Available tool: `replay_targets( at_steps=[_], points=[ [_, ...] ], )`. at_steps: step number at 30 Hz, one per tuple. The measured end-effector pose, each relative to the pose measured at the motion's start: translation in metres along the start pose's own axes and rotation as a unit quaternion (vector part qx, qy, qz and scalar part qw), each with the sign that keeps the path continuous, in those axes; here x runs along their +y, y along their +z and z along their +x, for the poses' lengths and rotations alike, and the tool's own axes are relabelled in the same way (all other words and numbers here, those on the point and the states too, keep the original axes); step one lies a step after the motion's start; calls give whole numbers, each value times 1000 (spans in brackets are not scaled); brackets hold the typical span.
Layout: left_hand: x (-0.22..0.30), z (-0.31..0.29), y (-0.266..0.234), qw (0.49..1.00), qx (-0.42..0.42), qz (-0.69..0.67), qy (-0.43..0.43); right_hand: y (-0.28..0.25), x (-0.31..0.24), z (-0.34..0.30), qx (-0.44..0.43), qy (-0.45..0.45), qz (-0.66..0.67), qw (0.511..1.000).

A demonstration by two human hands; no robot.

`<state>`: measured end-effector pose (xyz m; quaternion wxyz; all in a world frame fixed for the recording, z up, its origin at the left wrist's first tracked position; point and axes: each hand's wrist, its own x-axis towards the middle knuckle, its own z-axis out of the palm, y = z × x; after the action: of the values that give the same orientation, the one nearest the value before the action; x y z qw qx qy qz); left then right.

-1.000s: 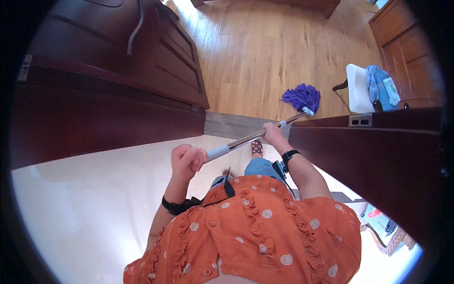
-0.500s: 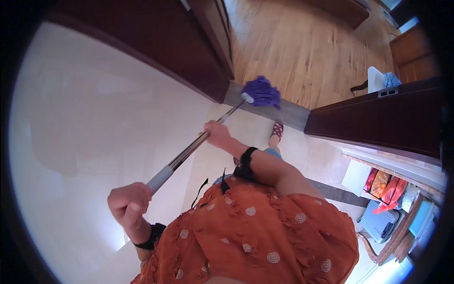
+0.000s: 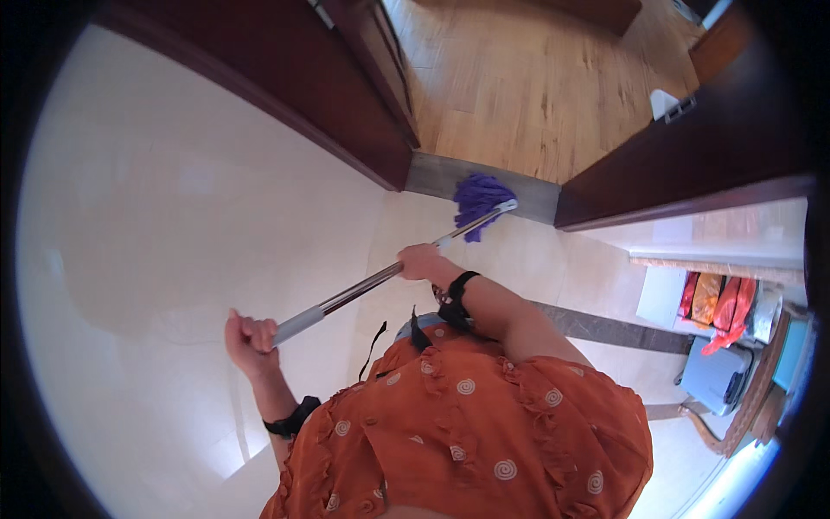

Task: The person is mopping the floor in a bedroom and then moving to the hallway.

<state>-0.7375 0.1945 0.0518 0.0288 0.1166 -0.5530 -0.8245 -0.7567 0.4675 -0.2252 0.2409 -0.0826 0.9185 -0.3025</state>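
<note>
A mop with a metal pole (image 3: 363,290) and a grey grip (image 3: 298,327) slants across in front of me. My left hand (image 3: 252,337) is closed around the end of the grey grip, at the left. Farther up the pole, my right hand (image 3: 418,261) wraps around the metal part. The purple mop head (image 3: 478,201) rests at the doorway, partly on the grey threshold (image 3: 432,173) and partly on the pale tiles. Its white joint (image 3: 507,206) sits at the right side of the strands.
Dark red door frames (image 3: 354,112) stand left and right of the doorway, with a wooden floor (image 3: 519,95) beyond. Pale tiles (image 3: 173,216) spread to the left. At the right are red and orange bags (image 3: 713,303), a light blue suitcase (image 3: 716,374) and carved wooden furniture (image 3: 761,381).
The mop head has moved back toward me, off the middle of the threshold, and its joint has swung right. My left hand has risen slightly; my right hand has shifted right and slightly nearer.
</note>
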Motion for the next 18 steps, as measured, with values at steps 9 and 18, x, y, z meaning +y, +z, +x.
replay_targets(
  at_steps=[9,18],
  points=[
    [-12,-45,118,967,-240,87,-9,-13,55,-143,115,134,109,978],
    [-38,-90,150,981,-147,100,-71,0,89,-223,67,87,128,986]
  ],
)
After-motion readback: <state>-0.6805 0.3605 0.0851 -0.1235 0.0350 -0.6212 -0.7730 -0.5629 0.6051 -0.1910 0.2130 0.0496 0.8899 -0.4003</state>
